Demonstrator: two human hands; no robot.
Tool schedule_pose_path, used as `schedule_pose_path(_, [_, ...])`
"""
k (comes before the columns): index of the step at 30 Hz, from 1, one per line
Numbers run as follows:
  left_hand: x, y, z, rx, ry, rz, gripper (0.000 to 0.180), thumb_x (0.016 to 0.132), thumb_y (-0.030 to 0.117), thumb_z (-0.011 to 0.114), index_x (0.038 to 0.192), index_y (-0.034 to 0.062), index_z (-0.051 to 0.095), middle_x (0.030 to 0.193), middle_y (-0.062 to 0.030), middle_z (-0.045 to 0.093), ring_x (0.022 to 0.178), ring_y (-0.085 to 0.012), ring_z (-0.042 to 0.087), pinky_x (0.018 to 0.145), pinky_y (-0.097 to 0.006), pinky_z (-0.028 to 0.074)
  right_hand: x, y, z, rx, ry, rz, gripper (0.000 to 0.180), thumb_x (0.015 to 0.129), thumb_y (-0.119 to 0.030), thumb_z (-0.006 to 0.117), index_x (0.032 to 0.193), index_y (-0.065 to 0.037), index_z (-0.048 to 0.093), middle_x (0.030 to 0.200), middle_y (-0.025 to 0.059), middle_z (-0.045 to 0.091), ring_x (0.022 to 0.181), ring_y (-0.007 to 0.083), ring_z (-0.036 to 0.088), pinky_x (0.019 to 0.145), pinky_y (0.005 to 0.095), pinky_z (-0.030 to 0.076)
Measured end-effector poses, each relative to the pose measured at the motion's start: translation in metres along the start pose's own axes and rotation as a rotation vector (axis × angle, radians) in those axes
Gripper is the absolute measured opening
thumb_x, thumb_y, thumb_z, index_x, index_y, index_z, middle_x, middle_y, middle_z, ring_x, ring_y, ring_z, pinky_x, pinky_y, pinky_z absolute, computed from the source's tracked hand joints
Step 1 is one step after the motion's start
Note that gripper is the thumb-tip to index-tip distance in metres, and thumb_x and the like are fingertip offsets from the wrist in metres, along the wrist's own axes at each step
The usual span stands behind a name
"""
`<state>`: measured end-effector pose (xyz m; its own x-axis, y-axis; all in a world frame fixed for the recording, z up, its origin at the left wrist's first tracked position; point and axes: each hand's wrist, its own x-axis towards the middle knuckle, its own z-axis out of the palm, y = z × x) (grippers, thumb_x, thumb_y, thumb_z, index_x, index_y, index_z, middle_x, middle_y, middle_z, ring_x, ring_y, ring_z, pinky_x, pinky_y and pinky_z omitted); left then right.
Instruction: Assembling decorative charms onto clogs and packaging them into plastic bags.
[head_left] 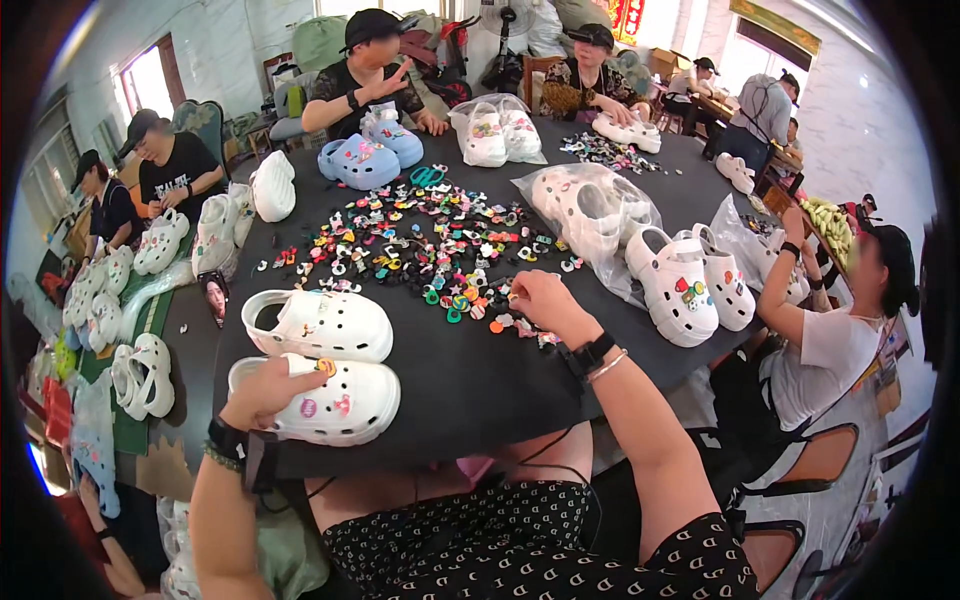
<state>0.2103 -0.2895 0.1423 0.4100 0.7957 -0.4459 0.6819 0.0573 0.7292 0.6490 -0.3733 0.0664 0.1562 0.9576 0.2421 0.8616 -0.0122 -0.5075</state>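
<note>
Two white clogs with round holes lie side by side at the table's near left, toes to the right. My left hand (pixel 265 392) is closed on the nearer clog (pixel 345 420), its fingertips by a small yellow-orange charm (pixel 326 367). Pink charms show on that clog's upper. Just behind it, the other clog (pixel 345 325) stands untouched. My right hand (pixel 548 300) reaches to the right edge of a wide spread of colourful shoe charms (pixel 420 240). Its fingers are bent and drawn together, and whatever is between them is hidden.
Blue clogs (pixel 365 162) and bagged white clogs (pixel 580 205) stand farther back. Decorated white clogs (pixel 680 290) are at the right. A phone (pixel 214 297) lies left of the charms. Several people sit around the dark table (pixel 480 400), one close on my right (pixel 830 340).
</note>
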Motion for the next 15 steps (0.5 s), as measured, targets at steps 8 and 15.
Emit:
schedule_pose_path(8, [0.002, 0.017, 0.045, -0.671, -0.101, 0.051, 0.031, 0.093, 0.013, 0.068, 0.119, -0.0033, 0.063, 0.106, -0.0089, 0.072, 0.087, -0.0156, 0.070, 0.075, -0.030, 0.057, 0.042, -0.005, 0.030, -0.080, -0.074, -0.140, 0.026, 0.072, -0.018, 0.079, 0.088, -0.005, 0.064, 0.087, 0.0137, 0.065, 0.088, 0.0350, 0.063, 0.078, 0.0449, 0.050])
schedule_pose_path(15, [0.011, 0.012, 0.047, -0.777, -0.105, 0.024, 0.039, 0.091, 0.011, 0.068, 0.124, -0.0045, 0.055, 0.119, -0.0126, 0.066, 0.099, -0.0190, 0.068, 0.085, -0.033, 0.057, 0.045, -0.020, 0.022, -0.124, -0.204, -0.070, 0.043, 0.059, -0.025, 0.088, 0.086, -0.003, 0.063, 0.088, 0.0161, 0.067, 0.091, 0.0361, 0.064, 0.076, 0.0453, 0.050])
